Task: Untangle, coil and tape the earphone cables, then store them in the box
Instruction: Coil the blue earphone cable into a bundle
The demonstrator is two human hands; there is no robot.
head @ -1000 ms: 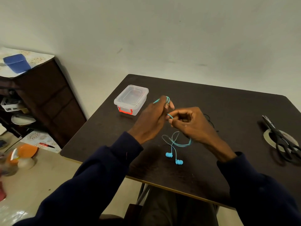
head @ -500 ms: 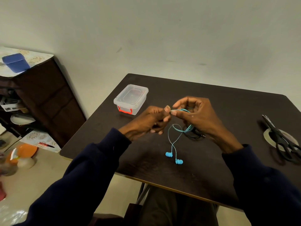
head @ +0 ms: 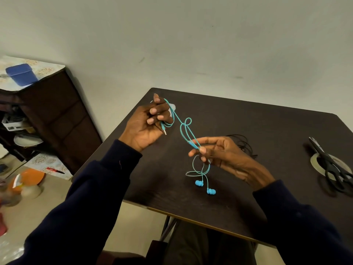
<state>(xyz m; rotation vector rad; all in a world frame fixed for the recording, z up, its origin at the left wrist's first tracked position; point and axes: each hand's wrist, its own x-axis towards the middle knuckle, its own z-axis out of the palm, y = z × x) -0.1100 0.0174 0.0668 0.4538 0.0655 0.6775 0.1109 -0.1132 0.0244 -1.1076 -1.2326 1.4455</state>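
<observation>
Head view, over a dark tabletop (head: 257, 119): raising the left hand (head: 150, 121) with fingers curled round the plug end of the blue earphone cable (head: 184, 131), and letting the metal plug (head: 164, 131) poke out below the fist. Pinching the same cable lower down between thumb and fingertips of the right hand (head: 219, 153), with the other fingers spread loose. Stretching the length between the two hands, yet leaving a small twisted loop in it. Dangling the rest below the right hand in another loop, down to the two blue earbuds (head: 199, 183), apparently resting on the tabletop. Leaving the black earphone cable (head: 241, 145) in a loose heap behind the right hand, and the scissors (head: 333, 165) lying across the tape roll (head: 314, 159) at the far right. Hiding nearly all of the clear box (head: 172, 106) behind the left hand, showing only a sliver.

Judging the untangling as under way, with coiling, taping and storing not yet begun. Risking, by pulling the hands apart too hard, cinching the mid-span loop into a tight knot. Risking too, by dragging the hanging loops, snagging the earbuds in them or sweeping them off the near edge, and possibly catching the black heap behind the wrist.
</observation>
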